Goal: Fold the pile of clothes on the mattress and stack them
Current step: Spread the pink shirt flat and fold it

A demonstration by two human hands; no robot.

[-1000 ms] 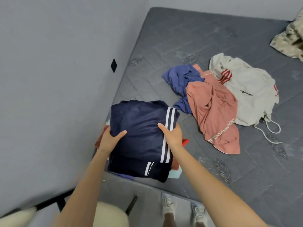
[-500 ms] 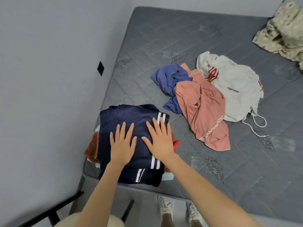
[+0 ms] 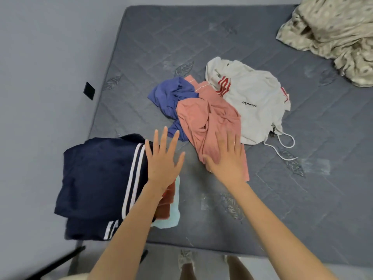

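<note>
A folded navy garment with white stripes (image 3: 96,182) tops the stack at the mattress's near left corner, over rust (image 3: 166,207) and pale teal (image 3: 171,219) pieces. My left hand (image 3: 162,160) hovers with fingers spread at the stack's right edge. My right hand (image 3: 227,156) lies flat, fingers straight, over the near end of a crumpled salmon-pink garment (image 3: 203,118). A blue garment (image 3: 171,96) lies bunched under the pink one's far left side. A cream hoodie with red print and drawstrings (image 3: 254,98) lies to the right.
The grey quilted mattress (image 3: 282,188) fills most of the view. A rumpled beige patterned sheet (image 3: 335,33) sits at its far right corner. A grey wall with a small black square (image 3: 89,91) runs along the left. Shoes (image 3: 186,259) show on the floor below.
Both hands left the navy garment, where they pressed flat, and moved right. My right hand now rests over the pink garment; my left is past the stack's edge.
</note>
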